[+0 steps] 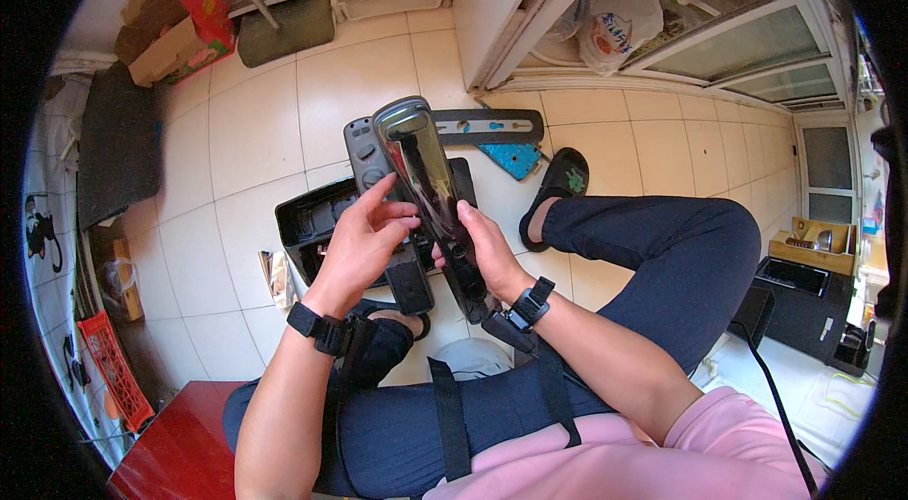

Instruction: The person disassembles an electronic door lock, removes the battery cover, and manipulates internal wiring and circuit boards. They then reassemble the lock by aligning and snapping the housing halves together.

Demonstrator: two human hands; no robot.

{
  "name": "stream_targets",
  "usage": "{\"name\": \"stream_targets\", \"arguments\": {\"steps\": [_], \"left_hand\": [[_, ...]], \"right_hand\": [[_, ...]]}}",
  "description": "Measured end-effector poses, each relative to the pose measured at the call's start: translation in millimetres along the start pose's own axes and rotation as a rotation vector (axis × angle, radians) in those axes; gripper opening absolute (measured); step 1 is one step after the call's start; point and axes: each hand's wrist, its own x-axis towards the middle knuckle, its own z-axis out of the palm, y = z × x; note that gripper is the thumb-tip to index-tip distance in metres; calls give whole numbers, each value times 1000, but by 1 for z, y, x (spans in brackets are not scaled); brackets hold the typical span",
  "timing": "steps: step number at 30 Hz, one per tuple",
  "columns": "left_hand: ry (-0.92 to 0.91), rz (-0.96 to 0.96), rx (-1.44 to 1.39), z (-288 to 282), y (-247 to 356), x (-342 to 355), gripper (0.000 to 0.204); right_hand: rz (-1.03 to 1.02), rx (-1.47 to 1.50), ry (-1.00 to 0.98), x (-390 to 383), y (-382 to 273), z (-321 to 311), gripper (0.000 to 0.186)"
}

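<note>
In my right hand (487,249) is a long glossy black panel (426,169) with rounded ends, resembling an electronic door lock's front; my thumb lies along its right side. My left hand (374,230) is beside its left edge, fingers apart, index finger stretched forward and other fingertips at or very near the panel. Behind them a grey panel with knobs (364,152) is partly covered. Below, an open black case (301,226) sits on the floor. A small black block (410,284) shows between my hands; whether it is attached to anything is hidden.
Beyond the case lie a dark slotted plate (492,126) and a blue flat piece (511,159). My slippered foot (567,174) is close by on the right. A dustpan (286,30) and cardboard box (165,51) stand far left, a glass-fronted cabinet (757,46) far right.
</note>
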Motion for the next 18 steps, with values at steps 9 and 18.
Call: {"name": "stream_targets", "arguments": {"steps": [9, 18], "left_hand": [[6, 10, -18, -2, -3, 1, 69], [9, 9, -31, -2, -1, 0, 69]], "right_hand": [[7, 8, -19, 2, 3, -1, 60], [14, 43, -26, 4, 9, -1, 64]]}}
